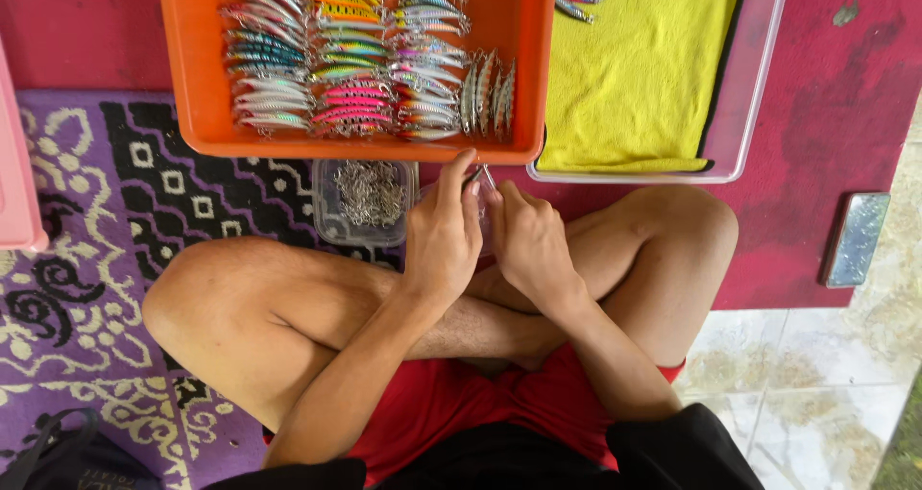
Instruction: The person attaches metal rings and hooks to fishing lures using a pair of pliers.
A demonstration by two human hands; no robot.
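My left hand (pixel 442 232) and my right hand (pixel 528 240) meet just in front of the orange tray (pixel 192 86), above my crossed legs. Both pinch a small silvery fishing lure or metal tool (pixel 477 175) between the fingertips; its exact shape is mostly hidden by the fingers. The orange tray holds several rows of colourful fishing lures (pixel 355 101). A small clear plastic box of metal hooks (pixel 370 194) sits on the floor right beside my left hand.
A clear tray (pixel 759 77) lined with a yellow cloth (pixel 634 77) lies to the right, with a few lures at its top. A phone (pixel 855 238) rests on the red mat at right. A pink container edge (pixel 14 183) is at far left, a dark bag (pixel 67 456) at bottom left.
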